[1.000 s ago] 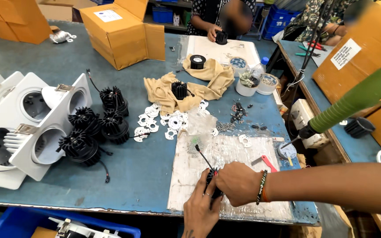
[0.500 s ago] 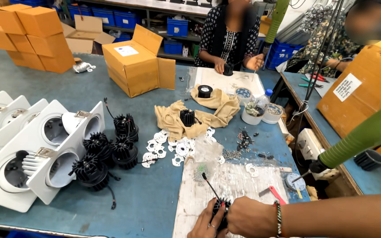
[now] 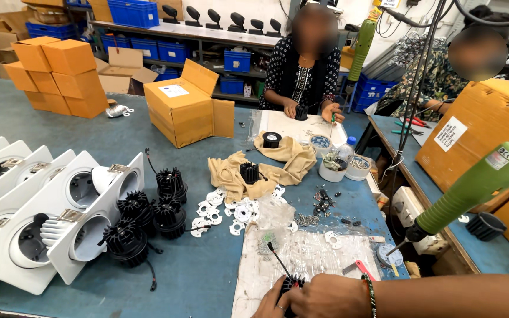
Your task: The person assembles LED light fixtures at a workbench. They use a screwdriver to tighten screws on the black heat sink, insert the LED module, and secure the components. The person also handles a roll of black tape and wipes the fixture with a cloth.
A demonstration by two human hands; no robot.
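In the head view, both hands meet at the bottom edge of the picture, over a sheet of clear plastic (image 3: 307, 259) that lies on the blue-green table (image 3: 207, 277). The right hand (image 3: 331, 296), with a beaded bracelet (image 3: 370, 290) at the wrist, closes over a small black finned heat sink (image 3: 288, 285); its fingers are curled and pressed together around the part. The left hand (image 3: 273, 305) is mostly cut by the frame, and its fingers pinch the same part from below, though I cannot tell exactly how. A thin black wire (image 3: 278, 261) rises from the heat sink toward the table centre.

The step in hand seems to be the seating or fastening of something on this heat sink. I judge that the next move needs a firm, steady hold so the part does not turn, and also care for the wire.

Near by, a green electric screwdriver (image 3: 472, 188) hangs to the right. White ring-shaped plates (image 3: 231, 209) lie further up the table, more black heat sinks (image 3: 148, 215) stand to the left beside white square lamp housings (image 3: 42, 218). Two other persons work at the far end.
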